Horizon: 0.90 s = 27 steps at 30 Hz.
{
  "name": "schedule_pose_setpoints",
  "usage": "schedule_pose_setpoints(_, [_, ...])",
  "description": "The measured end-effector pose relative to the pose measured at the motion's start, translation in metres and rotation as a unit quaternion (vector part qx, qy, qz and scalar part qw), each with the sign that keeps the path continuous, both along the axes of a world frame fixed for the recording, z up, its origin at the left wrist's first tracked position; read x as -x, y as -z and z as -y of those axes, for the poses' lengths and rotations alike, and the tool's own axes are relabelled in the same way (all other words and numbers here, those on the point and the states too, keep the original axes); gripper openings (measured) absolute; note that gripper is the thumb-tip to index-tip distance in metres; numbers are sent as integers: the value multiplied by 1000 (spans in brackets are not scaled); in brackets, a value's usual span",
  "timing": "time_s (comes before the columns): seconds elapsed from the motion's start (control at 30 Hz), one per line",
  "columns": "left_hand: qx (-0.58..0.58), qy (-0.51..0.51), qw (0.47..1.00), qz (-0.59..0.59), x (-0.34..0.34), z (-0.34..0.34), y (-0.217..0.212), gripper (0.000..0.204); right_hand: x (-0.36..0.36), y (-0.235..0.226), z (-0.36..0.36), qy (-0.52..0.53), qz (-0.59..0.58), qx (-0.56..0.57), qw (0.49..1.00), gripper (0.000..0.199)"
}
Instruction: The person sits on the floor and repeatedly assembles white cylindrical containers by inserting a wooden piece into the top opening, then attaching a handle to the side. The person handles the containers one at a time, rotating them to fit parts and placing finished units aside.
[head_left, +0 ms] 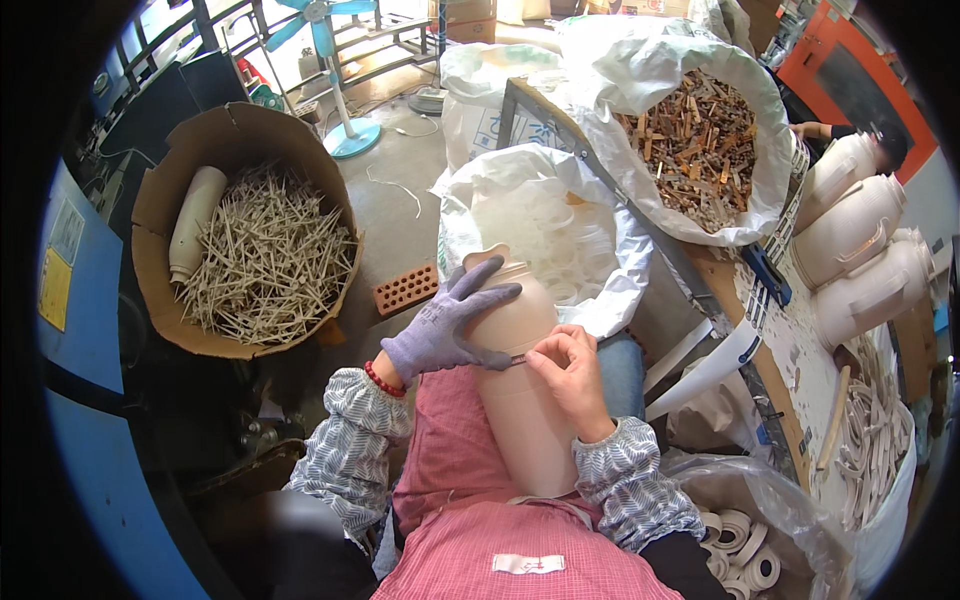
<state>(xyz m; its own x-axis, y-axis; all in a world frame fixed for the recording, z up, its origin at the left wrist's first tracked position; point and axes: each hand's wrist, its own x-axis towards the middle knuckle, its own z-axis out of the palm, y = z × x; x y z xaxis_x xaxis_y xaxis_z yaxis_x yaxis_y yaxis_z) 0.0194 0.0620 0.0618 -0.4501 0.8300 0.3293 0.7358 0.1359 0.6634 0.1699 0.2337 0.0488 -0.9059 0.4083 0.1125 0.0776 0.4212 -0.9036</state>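
Note:
A pale pinkish plastic flask casing (525, 420) lies slantwise over my lap, its narrower neck end pointing away from me. My left hand (450, 318), in a grey-purple glove, is wrapped over its upper part, the thumb across the body. My bare right hand (573, 372) pinches a small, thin, dark blade-like piece (517, 360) against the casing beside my left thumb. Its exact kind is too small to make out. A rounded handle-like part (474, 285) of the casing sticks out under my left fingers.
A cardboard drum (150, 255) of thin plastic sticks stands left, near a perforated brick (405, 290). Ahead are a white sack (630, 265) of translucent pieces and another (765, 180) of brown scraps. Several casings (850, 240) lie on the right bench, with a person behind. Rings (740, 540) fill a bag.

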Motion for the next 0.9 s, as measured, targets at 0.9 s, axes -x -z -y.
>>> schedule_pose_setpoints(0.9, [45,-284,851,439,-47,98,1,20,134,-88,-308,82,-160,-519,836,19])
